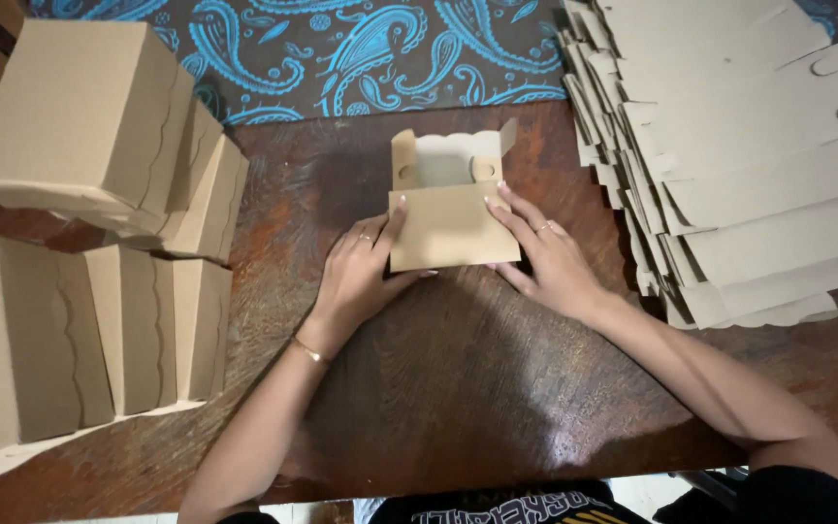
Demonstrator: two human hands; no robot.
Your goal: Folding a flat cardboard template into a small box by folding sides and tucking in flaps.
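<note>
Head view: half-folded kraft box [451, 218] sits mid-table on the dark wooden table [458, 388], lid flap standing open at the far side with a scalloped edge and two side tabs. Left hand [361, 277] lies flat against the box's left edge, fingers together, thumb pressed up along the side wall. Right hand [550, 262] is on the right edge, fingers slightly spread, tips pressing the top panel; neither hand is clamped around it.

To do this fold well: keep even pressure on both sides, hold the panel square, seat the creases firmly before letting go.

Box is plain brown card, flat front panel, small. Finished boxes [89, 126] are stacked at the left; flat blanks [749, 165] are fanned at the far right. Paisley cloth [370, 49] lies far.
</note>
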